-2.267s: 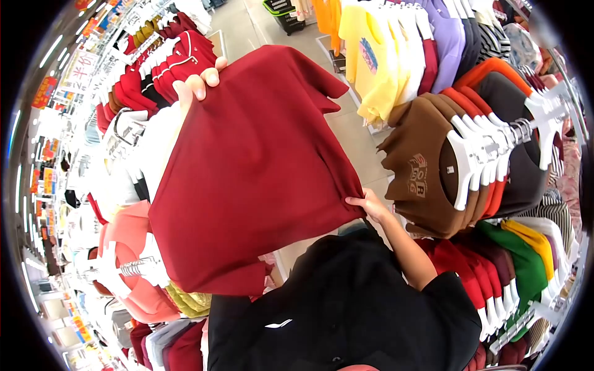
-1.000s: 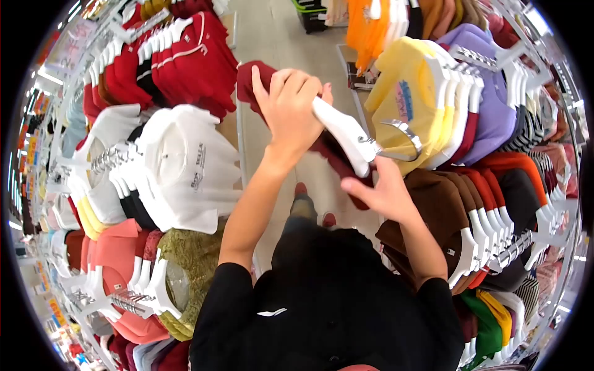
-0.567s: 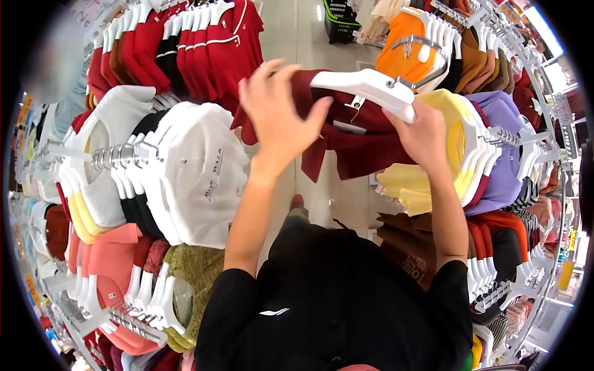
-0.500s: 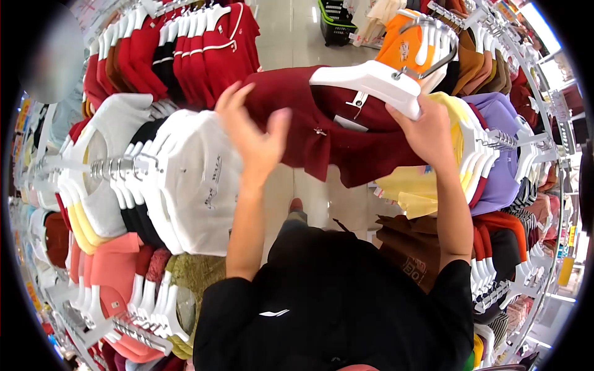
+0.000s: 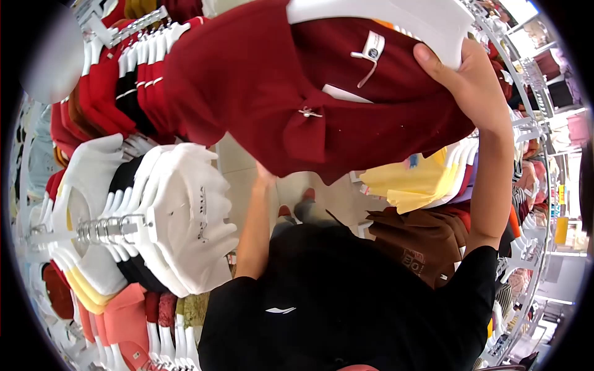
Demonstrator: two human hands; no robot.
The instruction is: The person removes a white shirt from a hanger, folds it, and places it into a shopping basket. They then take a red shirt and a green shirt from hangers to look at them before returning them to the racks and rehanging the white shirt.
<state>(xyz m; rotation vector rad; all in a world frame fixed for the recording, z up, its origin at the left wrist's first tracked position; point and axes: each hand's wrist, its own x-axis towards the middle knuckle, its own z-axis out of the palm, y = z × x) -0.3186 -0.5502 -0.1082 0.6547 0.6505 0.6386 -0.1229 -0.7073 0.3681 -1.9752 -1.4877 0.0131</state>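
Note:
A dark red garment (image 5: 260, 80) with a small metal ornament and a neck tag hangs on a white hanger (image 5: 383, 11), close to the camera. My right hand (image 5: 473, 86) grips the right end of the hanger, with the thumb over the garment's shoulder. Only the wrist and a little of my left hand (image 5: 266, 175) show at the garment's lower edge; its fingers are hidden behind the cloth.
White tops (image 5: 189, 216) hang on a rack (image 5: 108, 229) at the left, red ones (image 5: 102, 93) beyond them. Yellow (image 5: 414, 179) and brown garments (image 5: 414, 238) hang at the right. A tiled floor (image 5: 238, 154) runs between the racks.
The garment and hanger have come closer to the camera, with my right hand still on the hanger. My left hand, open beside the garment before, has gone behind its lower edge.

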